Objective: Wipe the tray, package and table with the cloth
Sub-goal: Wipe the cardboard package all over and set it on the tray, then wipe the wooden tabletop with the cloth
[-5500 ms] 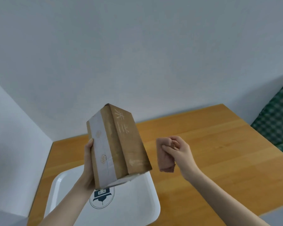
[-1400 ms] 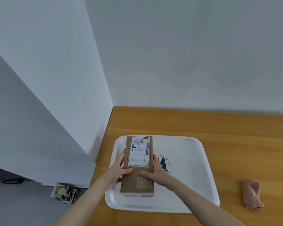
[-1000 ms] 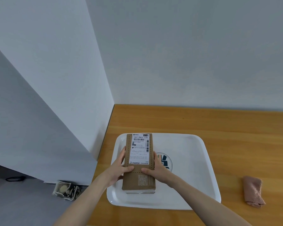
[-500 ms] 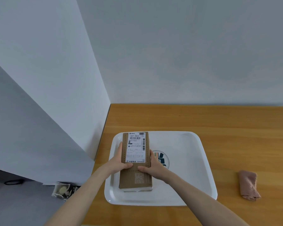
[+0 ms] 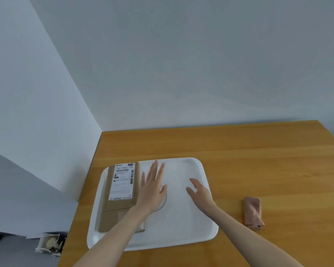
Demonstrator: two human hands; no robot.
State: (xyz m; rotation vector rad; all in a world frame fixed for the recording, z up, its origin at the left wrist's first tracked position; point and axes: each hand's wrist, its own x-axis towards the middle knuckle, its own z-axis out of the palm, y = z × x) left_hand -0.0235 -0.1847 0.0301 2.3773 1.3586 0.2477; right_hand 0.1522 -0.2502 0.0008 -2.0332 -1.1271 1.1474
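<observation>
A brown cardboard package (image 5: pixel 121 191) with a white shipping label lies flat on the left side of the white tray (image 5: pixel 183 230). The tray rests on the wooden table (image 5: pixel 258 162). My left hand (image 5: pixel 151 187) hovers flat and open over the tray's middle, just right of the package and apart from it. My right hand (image 5: pixel 199 193) is open over the tray's right part, holding nothing. A folded pinkish-brown cloth (image 5: pixel 253 212) lies on the table to the right of the tray, untouched.
White walls (image 5: pixel 46 112) border the table at the back and left. A small bag with light contents (image 5: pixel 50 244) sits on the grey floor beyond the table's left edge. The table's right edge shows at the upper right.
Both hands have let go of the package and moved right, opening over the tray. The package stays flat on the tray's left side. The cloth has not moved.
</observation>
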